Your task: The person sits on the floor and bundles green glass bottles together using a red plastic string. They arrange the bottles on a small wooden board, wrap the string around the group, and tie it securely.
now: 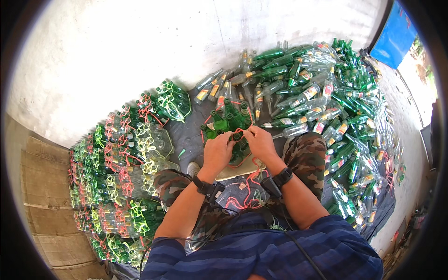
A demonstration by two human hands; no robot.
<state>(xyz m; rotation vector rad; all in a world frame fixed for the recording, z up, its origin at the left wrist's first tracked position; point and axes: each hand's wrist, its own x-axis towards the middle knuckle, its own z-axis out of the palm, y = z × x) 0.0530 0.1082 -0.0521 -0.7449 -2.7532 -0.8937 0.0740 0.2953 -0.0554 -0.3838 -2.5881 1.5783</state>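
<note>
Between my knees a cluster of green glass bottles (219,122) stands upright on a pale board (241,170). A pinkish-red plastic cord (209,117) runs loosely around the cluster. My left hand (218,148) pinches the cord at the near side, thumb and fingers together. Opposite it, my right hand (260,141) grips the same cord, and a small loop of it circles one bottle neck (238,134) between the two hands. My fingers and hands hide part of the nearest bottles.
Bottles tied with red and yellow-green cord (122,157) stand packed on the left. A large heap of loose green and clear bottles (308,84) fills the right, up to the white wall (140,45). Loose red cord (250,196) lies on the dark ground sheet (185,134) between my legs.
</note>
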